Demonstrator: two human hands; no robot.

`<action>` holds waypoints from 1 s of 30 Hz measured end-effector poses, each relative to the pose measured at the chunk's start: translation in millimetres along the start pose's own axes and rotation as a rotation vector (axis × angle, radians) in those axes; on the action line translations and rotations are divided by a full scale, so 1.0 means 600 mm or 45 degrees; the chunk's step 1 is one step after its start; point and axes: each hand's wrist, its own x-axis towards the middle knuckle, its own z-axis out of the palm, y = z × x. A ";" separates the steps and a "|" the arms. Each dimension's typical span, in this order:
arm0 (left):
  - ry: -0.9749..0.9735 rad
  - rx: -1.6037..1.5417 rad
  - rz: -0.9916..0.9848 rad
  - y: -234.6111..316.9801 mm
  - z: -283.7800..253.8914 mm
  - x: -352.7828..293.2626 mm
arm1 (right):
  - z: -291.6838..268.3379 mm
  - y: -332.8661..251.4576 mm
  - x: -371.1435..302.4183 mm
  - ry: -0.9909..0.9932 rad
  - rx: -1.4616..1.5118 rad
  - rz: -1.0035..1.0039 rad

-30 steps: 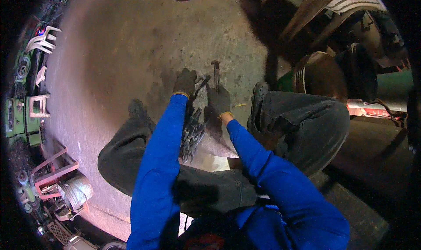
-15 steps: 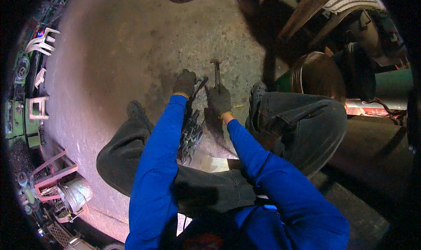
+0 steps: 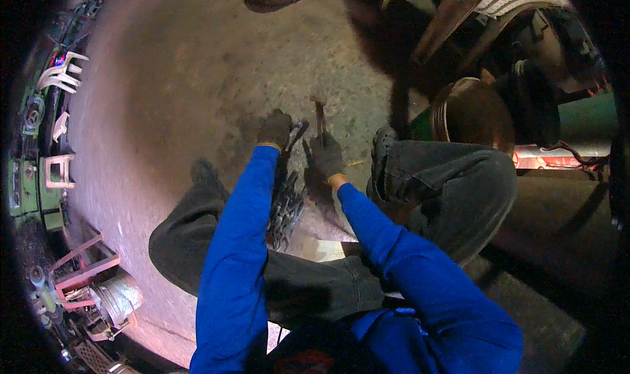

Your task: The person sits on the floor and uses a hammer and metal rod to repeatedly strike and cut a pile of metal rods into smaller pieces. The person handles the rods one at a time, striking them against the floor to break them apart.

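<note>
The left arm [image 3: 237, 236] reaches forward nearly straight, its sleeve meeting the glove's yellow cuff, while the right arm [image 3: 407, 249] bends at the elbow and slants inward, a strip of bare wrist [image 3: 336, 181] showing. The gloved left hand [image 3: 276, 128] lies slightly farther forward, its fingers too dark to read; the gloved right hand [image 3: 327, 156] is curled closed, near it but apart. Both knees bend outward.
</note>
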 end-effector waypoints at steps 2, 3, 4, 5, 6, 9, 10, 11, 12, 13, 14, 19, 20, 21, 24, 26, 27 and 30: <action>0.015 0.001 0.045 0.027 -0.019 0.004 | -0.005 0.044 0.009 -0.166 -0.381 0.026; 0.063 -0.021 0.068 0.022 -0.009 0.005 | -0.004 0.059 0.012 -0.260 -0.569 0.038; 0.104 -0.038 0.077 0.011 -0.002 0.001 | -0.002 0.052 0.011 -0.240 -0.547 0.057; 0.078 -0.031 0.047 0.002 0.002 0.002 | -0.002 0.046 0.009 -0.218 -0.525 0.077; 0.052 -0.025 0.017 -0.007 0.007 0.005 | -0.002 0.040 0.008 -0.195 -0.504 0.096; 0.085 -0.056 0.024 -0.002 0.003 0.005 | -0.006 0.013 0.002 -0.027 -0.179 0.018; 0.107 -0.080 0.043 0.006 0.007 0.000 | -0.012 0.002 -0.005 -0.024 -0.142 -0.009; 0.088 -0.076 0.050 0.003 0.009 -0.005 | -0.013 -0.013 -0.008 -0.026 -0.099 -0.048; 0.069 -0.071 0.055 -0.001 0.012 -0.012 | -0.013 -0.026 -0.014 -0.030 -0.054 -0.086; 0.070 -0.068 0.077 0.003 0.003 -0.005 | -0.016 -0.020 -0.008 -0.071 -0.147 -0.116; 0.098 -0.051 0.063 0.012 -0.003 -0.001 | -0.015 0.000 -0.005 -0.106 -0.241 -0.141; 0.124 0.046 -0.072 -0.025 0.016 -0.017 | -0.002 0.021 0.010 -0.231 -0.391 0.132; 0.125 0.027 -0.037 -0.005 0.001 -0.022 | -0.006 0.024 0.010 -0.116 -0.339 0.120; 0.127 0.006 -0.001 0.016 -0.016 -0.024 | -0.011 0.027 0.009 0.000 -0.288 0.107; 0.107 0.028 0.002 0.037 -0.032 -0.054 | -0.028 -0.043 -0.007 -0.019 -0.036 0.025; 0.153 0.033 -0.011 0.037 -0.017 -0.042 | -0.024 -0.030 -0.004 -0.045 -0.101 0.043; 0.198 0.033 -0.051 0.013 0.018 -0.032 | -0.009 -0.026 -0.002 -0.074 -0.120 0.036; 0.167 0.046 -0.013 0.018 0.046 0.006 | -0.013 0.061 0.007 -0.279 -0.481 0.157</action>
